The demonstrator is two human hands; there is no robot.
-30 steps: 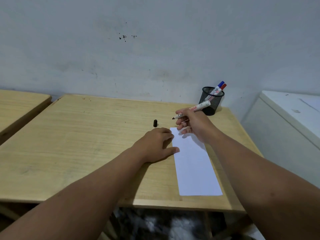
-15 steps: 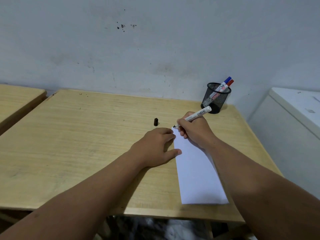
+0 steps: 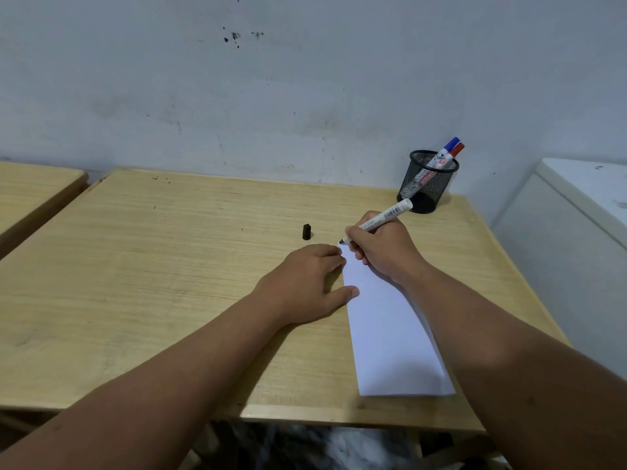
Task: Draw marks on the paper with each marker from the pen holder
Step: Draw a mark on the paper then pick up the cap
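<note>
Pale wood fills our view: the counter (image 3: 169, 266) carries a long white strip of paper (image 3: 390, 334) on its right side, running from the near edge toward the far wall. We've got our left hand (image 3: 305, 286) flat on the wood, fingers spread and released, thumb and fingertips touching the paper's left edge. Our right hand (image 3: 380, 252) is clenched around an uncapped black marker (image 3: 383, 218), its tip right at the paper's far left corner; whether it touches the sheet we cannot tell. Just left of that tip, the black cap (image 3: 306, 231) stands on the counter. At the far right corner sits the black mesh pen holder (image 3: 425, 181), with a blue-capped marker (image 3: 447, 149) and a red-capped marker (image 3: 457, 150) leaning together inside it.
</note>
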